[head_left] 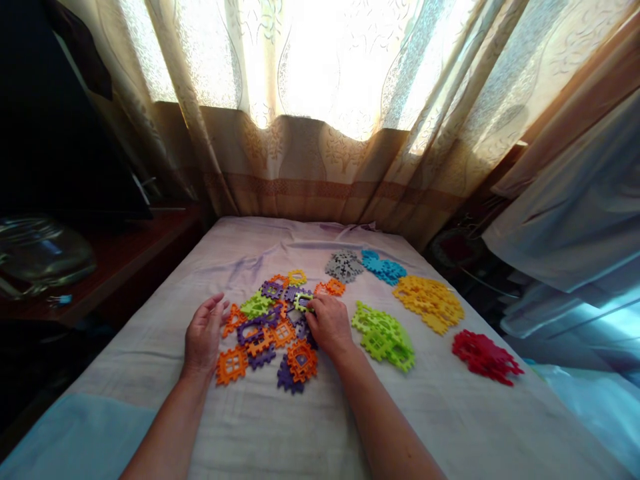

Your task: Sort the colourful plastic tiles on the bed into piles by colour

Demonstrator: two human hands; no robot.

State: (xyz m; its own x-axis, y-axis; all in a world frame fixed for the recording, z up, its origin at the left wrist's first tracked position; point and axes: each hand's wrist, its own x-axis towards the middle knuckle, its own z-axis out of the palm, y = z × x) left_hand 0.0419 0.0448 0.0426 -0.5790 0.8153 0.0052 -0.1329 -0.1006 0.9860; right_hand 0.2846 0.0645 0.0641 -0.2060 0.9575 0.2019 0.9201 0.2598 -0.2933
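A mixed heap of plastic interlocking tiles lies on the sheet between my hands, mostly orange tiles (231, 365) and purple tiles (251, 330). Some lime green tiles (256, 305) and a yellow tile (297, 277) are among them. My right hand (330, 323) reaches in from the right, its thumb and fingers pinched on the edge of a lime green tile (301, 302) with a hole in its middle. Palm turned inward, my left hand (205, 337) rests at the heap's left side, fingers loosely apart with nothing in them.
Single-colour piles are spread to the right: a lime green pile (384, 335), a yellow pile (430, 302), a red pile (485, 357), a grey pile (344, 266) and a blue pile (383, 267). A glass bowl (45, 257) stands on the left shelf; curtains (310, 160) hang behind.
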